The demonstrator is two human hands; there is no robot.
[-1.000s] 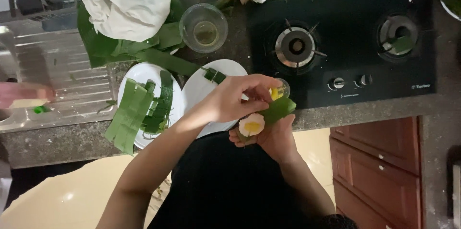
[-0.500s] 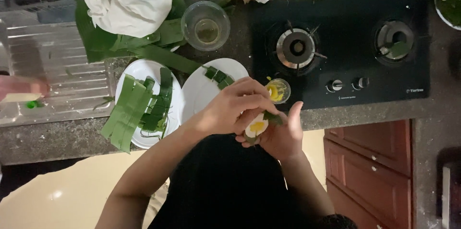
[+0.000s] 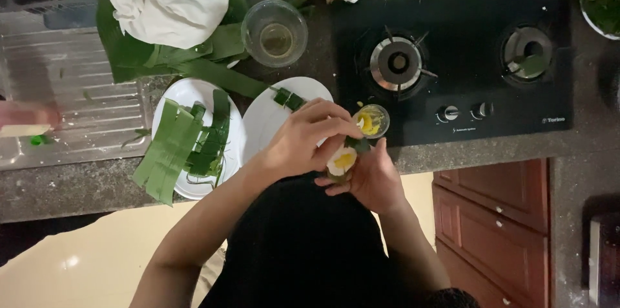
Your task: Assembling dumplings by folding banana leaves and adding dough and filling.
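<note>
- My right hand (image 3: pixel 371 179) cups a small leaf parcel (image 3: pixel 341 161) from below, just off the front edge of the desk (image 3: pixel 77 185) and close against my body; its grip is curled around the green wrap, fingers closed on it rather than spread.
- My left hand (image 3: pixel 307 137) comes over the top, fingertips pinched together on the upper rim of the parcel, beside the yellow centre.
- I judge the parcel light and soft: a pale, sticky-looking mass with a yellow filling, in a thin strip of leaf. It would squash or smear under pressure, and the leaf could split along its grain, so it is best held by the leaf wall, supported underneath, never by the filling.
- The parcel's open face points up towards the camera, tilted slightly to my left. It looks stubby; I cannot tell a clear long axis, since my hands hide its sides.
- Just beyond my hands, a small glass cup (image 3: pixel 371 121) with yellow filling stands at the edge of the black gas hob (image 3: pixel 452 69).
- To the left on the desk lie two white plates: the nearer one (image 3: pixel 265 124) carries a small folded leaf piece, the other (image 3: pixel 187 98) holds cut leaf strips (image 3: pixel 174 150) hanging over its rim.
- Farther back stand a glass bowl (image 3: pixel 274 31) with pale liquid, large leaves and a white cloth (image 3: pixel 161 4).
- At far left, over the steel sink drainer (image 3: pixel 71 88), another person's hand (image 3: pixel 26 117) appears, blurred.
</note>
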